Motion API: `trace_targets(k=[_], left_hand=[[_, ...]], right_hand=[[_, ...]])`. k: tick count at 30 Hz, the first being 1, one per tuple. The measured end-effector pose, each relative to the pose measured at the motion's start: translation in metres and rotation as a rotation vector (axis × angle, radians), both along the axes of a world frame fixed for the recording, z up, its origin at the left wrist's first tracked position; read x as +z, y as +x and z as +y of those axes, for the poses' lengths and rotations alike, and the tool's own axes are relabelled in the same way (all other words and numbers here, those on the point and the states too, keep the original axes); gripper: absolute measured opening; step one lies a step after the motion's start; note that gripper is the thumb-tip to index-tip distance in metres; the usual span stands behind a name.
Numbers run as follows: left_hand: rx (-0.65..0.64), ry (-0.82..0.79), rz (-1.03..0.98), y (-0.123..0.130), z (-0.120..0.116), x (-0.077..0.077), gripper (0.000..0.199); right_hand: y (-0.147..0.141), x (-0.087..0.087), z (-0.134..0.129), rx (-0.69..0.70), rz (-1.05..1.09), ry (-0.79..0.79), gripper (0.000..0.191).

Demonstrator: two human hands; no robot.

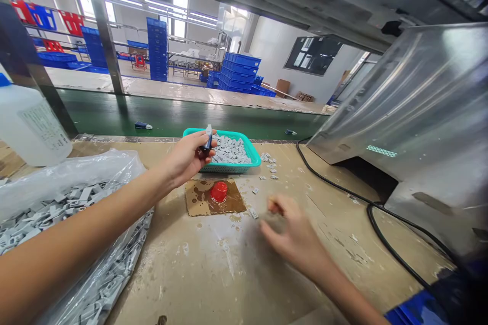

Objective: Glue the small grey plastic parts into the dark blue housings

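From the head view, my left hand is closed around what looks like a small blue-and-white bottle, held steady above the teal plastic basket of grey parts. My right hand is half open and blurred, so I can't tell whether it holds anything. It's near loose grey pieces, past the red cup on stained cardboard.

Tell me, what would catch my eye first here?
The teal basket of small gray parts stands mid-bench, with the left hand holding a small blue-and-white object above it. A red cup sits on stained cardboard nearer the viewer, and stacks of blue crates rise in the hall beyond.
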State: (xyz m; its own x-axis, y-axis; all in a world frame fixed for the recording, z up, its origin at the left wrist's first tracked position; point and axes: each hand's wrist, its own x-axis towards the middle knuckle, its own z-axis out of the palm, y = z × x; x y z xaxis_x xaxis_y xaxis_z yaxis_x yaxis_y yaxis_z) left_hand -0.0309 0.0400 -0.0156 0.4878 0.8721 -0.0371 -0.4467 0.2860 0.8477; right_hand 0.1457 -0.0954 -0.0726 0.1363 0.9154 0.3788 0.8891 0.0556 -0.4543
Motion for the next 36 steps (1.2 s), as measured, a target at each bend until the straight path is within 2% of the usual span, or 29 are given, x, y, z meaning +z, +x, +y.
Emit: trace_targets(k=[4, 6, 8, 11, 15, 17, 19, 22, 24, 27, 29, 31, 34, 36], left_hand=[[0.019, -0.024, 0.026, 0.0, 0.004, 0.0, 0.018], [0.041, -0.019, 0.036, -0.004, 0.009, 0.002, 0.02], [0.091, 0.003, 0.044, -0.009, 0.017, 0.005, 0.02], [0.187, 0.06, 0.023, -0.019, 0.03, 0.01, 0.017], [0.172, 0.065, -0.017, -0.026, 0.038, 0.008, 0.018], [0.155, 0.041, 0.008, -0.026, 0.039, 0.005, 0.018], [0.151, 0.033, 0.028, -0.026, 0.039, 0.003, 0.019], [0.159, 0.046, 0.052, -0.026, 0.039, 0.005, 0.019], [0.169, 0.057, 0.087, -0.027, 0.04, 0.007, 0.019], [0.179, 0.075, 0.155, -0.027, 0.046, 0.008, 0.019], [0.21, 0.12, 0.238, -0.028, 0.058, 0.008, 0.017], [0.297, 0.194, 0.368, -0.032, 0.078, 0.01, 0.014], [0.468, 0.271, 0.518, -0.049, 0.118, 0.017, 0.015], [0.522, 0.279, 0.548, -0.065, 0.142, 0.021, 0.015]], right_hand=[[0.039, 0.019, -0.014, -0.066, 0.407, 0.023, 0.023], [0.049, 0.023, -0.012, -0.07, 0.506, 0.021, 0.03], [0.05, 0.022, -0.006, -0.066, 0.444, 0.012, 0.032], [0.042, 0.015, 0.004, -0.019, 0.175, -0.054, 0.024], [0.029, 0.004, 0.02, 0.107, 0.025, -0.165, 0.016], [0.036, 0.006, 0.028, 0.141, 0.017, -0.216, 0.02], [0.059, 0.017, 0.034, 0.107, 0.053, -0.222, 0.026], [0.105, 0.048, 0.039, -0.121, 0.21, -0.061, 0.036], [0.126, 0.07, 0.037, -0.118, 0.293, -0.081, 0.039], [0.129, 0.089, 0.029, -0.032, 0.252, -0.203, 0.042], [0.118, 0.089, 0.026, 0.031, 0.177, -0.281, 0.045], [0.109, 0.083, 0.024, 0.055, 0.117, -0.298, 0.044], [0.107, 0.071, 0.024, 0.044, 0.082, -0.187, 0.043], [0.112, 0.06, 0.029, 0.08, 0.112, -0.062, 0.034]])
